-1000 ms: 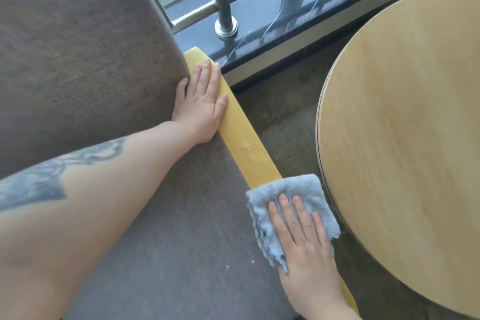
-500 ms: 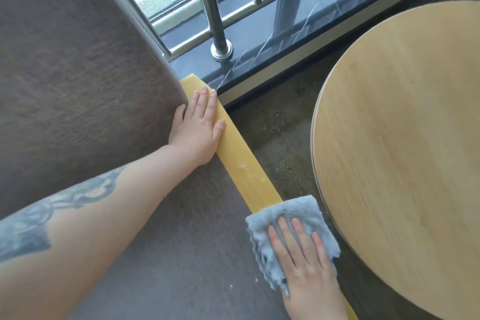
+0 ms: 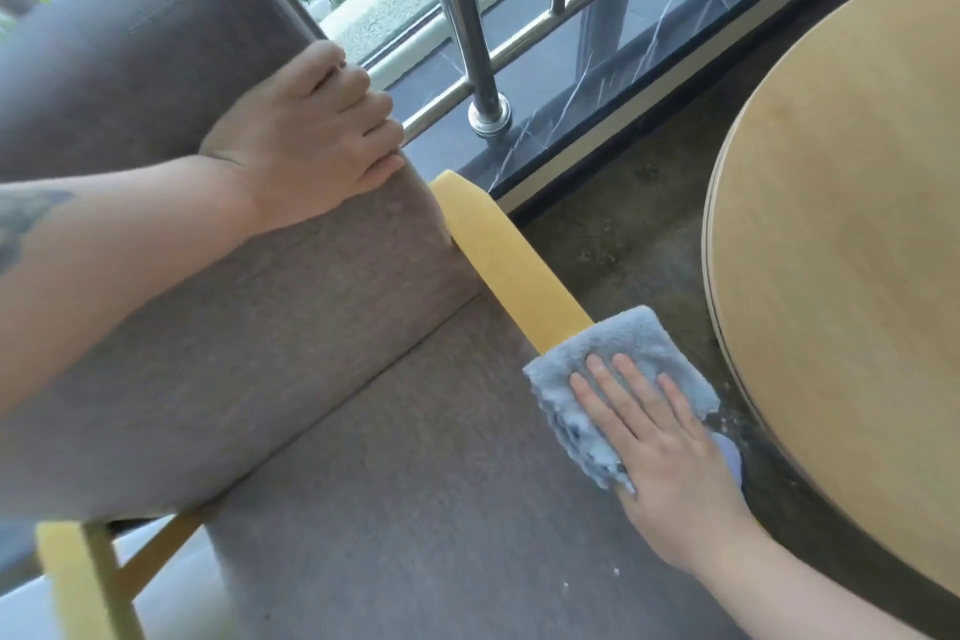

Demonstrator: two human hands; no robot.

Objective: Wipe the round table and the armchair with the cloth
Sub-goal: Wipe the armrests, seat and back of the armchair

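The armchair [image 3: 322, 431] has grey-brown upholstery and a yellow wooden armrest [image 3: 506, 255] along its right side. A folded light blue cloth [image 3: 623, 353] lies on the near part of that armrest. My right hand [image 3: 660, 447] presses flat on the cloth, fingers straight and spread. My left hand [image 3: 311, 135] grips the right edge of the chair's backrest, fingers curled over the side. The round table [image 3: 852, 203], with a pale wooden top, stands to the right of the chair, a narrow gap away from the cloth.
A steel railing post [image 3: 470, 31] stands on a dark marble sill [image 3: 675, 31] behind the chair and table. Dark floor [image 3: 623, 234] shows in the gap between armrest and table. The chair's yellow wooden leg frame [image 3: 78, 582] is visible at lower left.
My left hand has left the armrest's far end and moved up to grip the backrest's edge. The view has tilted and shifted. My right hand still presses the cloth on the armrest.
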